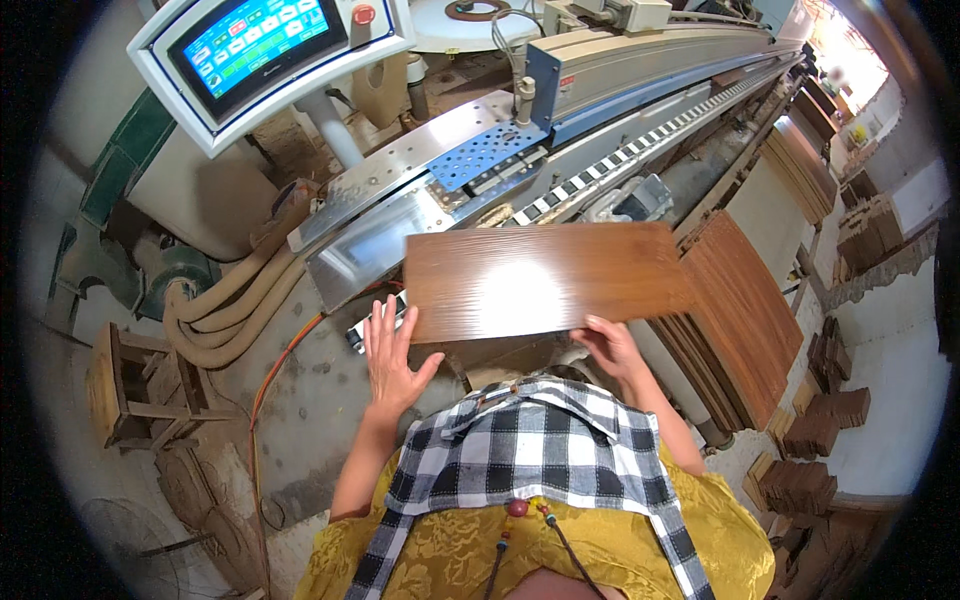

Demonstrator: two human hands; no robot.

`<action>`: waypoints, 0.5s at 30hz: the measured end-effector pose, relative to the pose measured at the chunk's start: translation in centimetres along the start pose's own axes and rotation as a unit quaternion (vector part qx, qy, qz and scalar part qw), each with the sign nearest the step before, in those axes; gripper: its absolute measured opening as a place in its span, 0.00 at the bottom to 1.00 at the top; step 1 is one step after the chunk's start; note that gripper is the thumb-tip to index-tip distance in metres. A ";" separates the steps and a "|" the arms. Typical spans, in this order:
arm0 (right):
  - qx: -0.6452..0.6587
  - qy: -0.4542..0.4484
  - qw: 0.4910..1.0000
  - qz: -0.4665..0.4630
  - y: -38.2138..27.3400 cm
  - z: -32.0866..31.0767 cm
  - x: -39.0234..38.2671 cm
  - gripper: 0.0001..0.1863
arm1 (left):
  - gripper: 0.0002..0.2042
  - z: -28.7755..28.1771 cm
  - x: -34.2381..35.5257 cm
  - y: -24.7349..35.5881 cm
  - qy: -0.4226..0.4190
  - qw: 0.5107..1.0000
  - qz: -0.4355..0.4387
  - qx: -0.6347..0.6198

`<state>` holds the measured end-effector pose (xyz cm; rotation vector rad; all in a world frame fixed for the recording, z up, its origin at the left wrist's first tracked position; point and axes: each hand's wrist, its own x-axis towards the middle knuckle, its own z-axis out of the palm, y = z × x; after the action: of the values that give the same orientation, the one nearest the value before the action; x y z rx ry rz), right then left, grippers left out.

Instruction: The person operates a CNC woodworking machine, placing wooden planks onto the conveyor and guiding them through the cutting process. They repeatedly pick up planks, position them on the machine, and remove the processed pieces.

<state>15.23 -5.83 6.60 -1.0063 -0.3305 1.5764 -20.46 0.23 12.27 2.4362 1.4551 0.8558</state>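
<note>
The board (545, 282) is brown, long and rectangular, with a glossy face and fine grain lines running along its length. It lies across the middle of the frame, broad face up, long edges running left to right, the right end slightly higher; a white glare hides its centre.

A little wooden stool (104, 385) stands on the grey floor (310, 440) at the left. Fat tan hoses (205, 354) curl beside it, near a round green machine (187, 268). A thin orange cord (272, 372) bends along the floor. Small piles of brown wood (800, 487) sit by the white wall (895, 440) at the right.
</note>
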 end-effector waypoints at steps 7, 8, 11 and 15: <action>-0.068 -0.117 0.978 0.157 3.9 9.6 9.4 0.15 | 0.30 -0.8 -4.2 -6.3 -0.023 0.986 -0.142 0.089; -0.058 -0.135 0.978 0.146 4.4 10.8 10.2 0.16 | 0.28 -0.7 -4.4 -7.0 0.000 0.983 -0.156 0.100; -0.005 -0.120 0.985 0.125 5.5 13.7 11.1 0.15 | 0.28 -0.6 -4.0 -8.7 0.010 0.971 -0.198 0.134; -0.034 -0.119 0.988 0.090 4.0 15.1 9.6 0.16 | 0.27 0.0 -1.9 -9.6 0.046 0.958 -0.253 0.124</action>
<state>1.82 6.41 8.72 -0.9209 -0.4713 1.8656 -28.28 3.48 7.44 2.0264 2.2004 0.7094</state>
